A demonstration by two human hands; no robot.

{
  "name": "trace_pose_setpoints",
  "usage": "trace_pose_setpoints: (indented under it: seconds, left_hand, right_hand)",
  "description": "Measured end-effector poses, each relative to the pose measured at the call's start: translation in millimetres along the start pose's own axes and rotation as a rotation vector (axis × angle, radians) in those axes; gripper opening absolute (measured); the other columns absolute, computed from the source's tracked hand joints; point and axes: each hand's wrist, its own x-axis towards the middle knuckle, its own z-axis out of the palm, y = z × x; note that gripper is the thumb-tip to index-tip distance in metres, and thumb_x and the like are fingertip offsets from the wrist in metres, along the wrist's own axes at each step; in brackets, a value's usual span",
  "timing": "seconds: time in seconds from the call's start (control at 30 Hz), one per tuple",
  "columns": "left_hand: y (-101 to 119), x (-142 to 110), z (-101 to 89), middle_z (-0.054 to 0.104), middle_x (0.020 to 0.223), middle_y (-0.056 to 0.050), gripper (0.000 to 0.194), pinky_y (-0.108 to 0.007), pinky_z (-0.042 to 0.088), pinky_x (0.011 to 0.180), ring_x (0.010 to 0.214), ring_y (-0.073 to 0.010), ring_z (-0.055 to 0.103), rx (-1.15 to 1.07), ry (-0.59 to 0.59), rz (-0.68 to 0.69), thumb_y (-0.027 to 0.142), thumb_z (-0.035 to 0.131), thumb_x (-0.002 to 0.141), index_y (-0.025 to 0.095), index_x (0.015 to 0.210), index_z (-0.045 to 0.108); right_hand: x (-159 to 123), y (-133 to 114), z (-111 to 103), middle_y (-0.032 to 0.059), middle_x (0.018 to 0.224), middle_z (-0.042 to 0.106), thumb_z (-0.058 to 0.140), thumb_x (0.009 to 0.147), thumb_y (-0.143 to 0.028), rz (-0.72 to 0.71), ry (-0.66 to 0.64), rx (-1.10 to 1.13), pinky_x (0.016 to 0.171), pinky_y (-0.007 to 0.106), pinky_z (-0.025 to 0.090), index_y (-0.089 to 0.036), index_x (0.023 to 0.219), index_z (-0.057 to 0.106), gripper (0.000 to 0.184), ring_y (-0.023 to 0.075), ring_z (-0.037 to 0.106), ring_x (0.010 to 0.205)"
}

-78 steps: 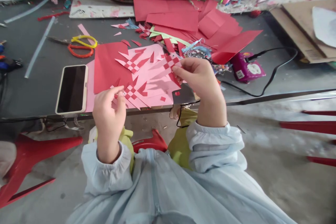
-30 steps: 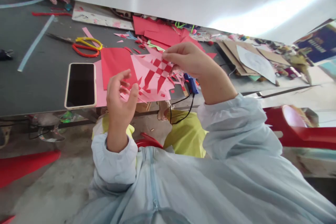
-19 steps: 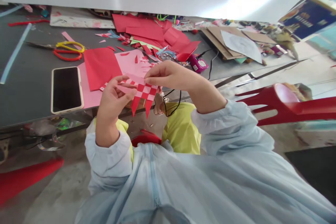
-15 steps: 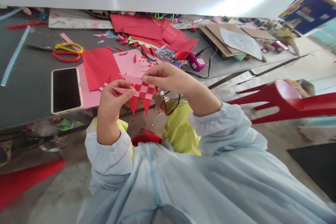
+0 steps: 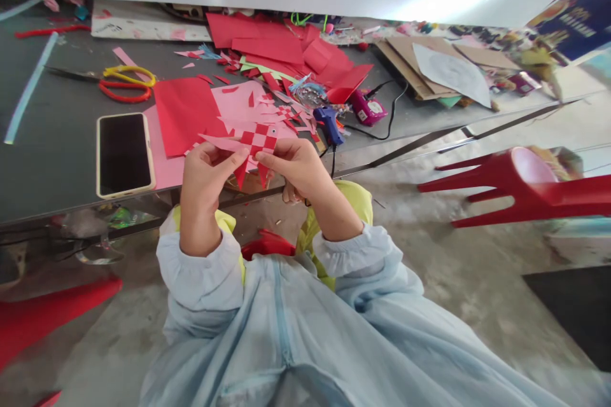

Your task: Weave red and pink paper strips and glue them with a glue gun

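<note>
A woven paper fish in red and pink checks is held up between my two hands, above the table's front edge. It has a round eye at its right end and pointed red strips hanging below. My left hand pinches its left side, where long pink strips stick out. With thumb and fingers closed, my right hand grips its lower right side. Behind it lie a red paper sheet and a pink paper sheet strewn with small cut pieces.
Left of the papers are a phone and scissors with yellow and red handles. A blue glue gun with a cord lies right of my hands, near a purple box. Cardboard sheets lie farther right. A red stool stands beyond.
My right hand has moved down from the fish's top edge to its lower right side, uncovering the eye. The glue gun now shows fully. The view has shifted slightly.
</note>
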Motion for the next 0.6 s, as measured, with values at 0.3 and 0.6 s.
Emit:
trace_pose_setpoints:
  seconds: [0.3,0.6]
  left_hand:
    - [-3.7,1.3,2.8,0.077,0.075,-0.001,0.026,-0.023,0.058,0.062,0.067,-0.0132,0.07,-0.029,0.018,-0.039,0.032,0.093,0.059,0.019,0.075,0.077]
    - [-4.6,4.1,6.7,0.072,0.069,0.002,0.022,-0.024,0.056,0.062,0.064,-0.0114,0.067,-0.06,0.112,0.061,0.032,0.09,0.064,0.021,0.071,0.073]
  right_hand:
    - [-0.4,7.3,0.8,-0.0037,0.057,0.059,0.089,0.065,-0.055,0.001,0.0,0.048,0.041,0.021,0.039,-0.019,0.074,0.072,0.041,0.0082,0.052,0.05]
    - [3.4,20.6,20.8,-0.0046,0.057,0.062,0.091,0.055,-0.058,0.036,0.022,0.208,0.048,0.022,0.045,-0.019,0.069,0.07,0.047,0.0062,0.051,0.05]
